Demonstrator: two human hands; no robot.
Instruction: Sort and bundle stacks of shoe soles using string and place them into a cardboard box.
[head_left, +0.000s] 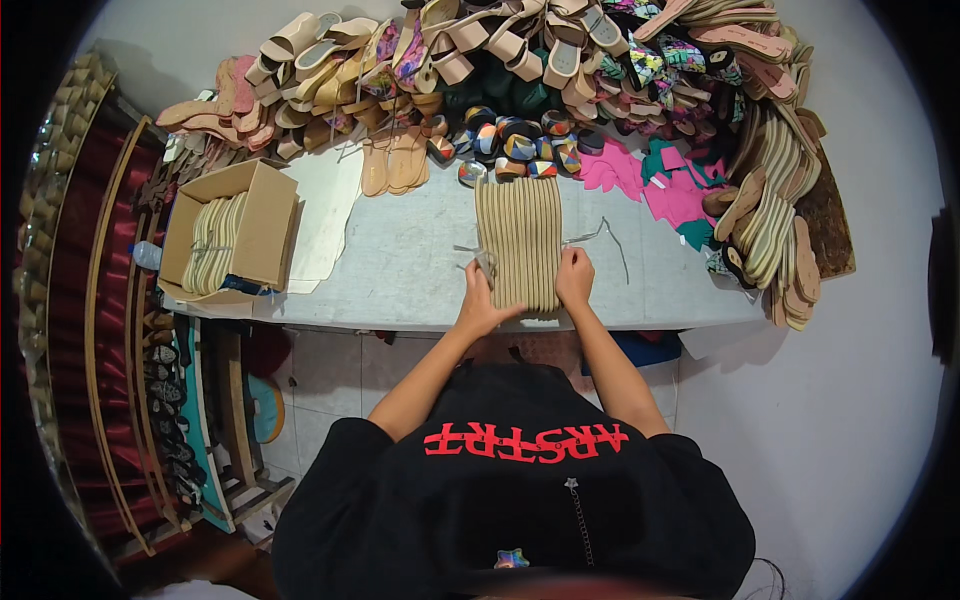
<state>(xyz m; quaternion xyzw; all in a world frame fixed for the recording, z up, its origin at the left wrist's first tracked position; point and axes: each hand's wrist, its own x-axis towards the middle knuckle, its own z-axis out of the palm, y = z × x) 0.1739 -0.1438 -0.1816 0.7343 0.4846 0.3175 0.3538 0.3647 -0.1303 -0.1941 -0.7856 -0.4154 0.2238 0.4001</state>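
A bundle of beige shoe soles (519, 245), packed side by side on edge, lies near the table's front edge, straight ahead of me. My left hand (484, 308) is closed on its lower left side, the thumb stretched along the near end. A grey tie strip (481, 258) sticks out above those fingers. Against the right side of the bundle, my right hand (574, 277) is closed, fingers bent in. Beside its fingertips a thin grey cord (606, 231) trails off to the right and bends down over the table. The soles hide part of both hands' grip.
An open cardboard box (277, 232) with more soles stands at the left on the grey tabletop (400, 280). Sandals (470, 60) are heaped along the back. Patterned shoe pieces (519, 147), pink cut material (610, 170) and stacked soles (770, 240) lie behind and right.
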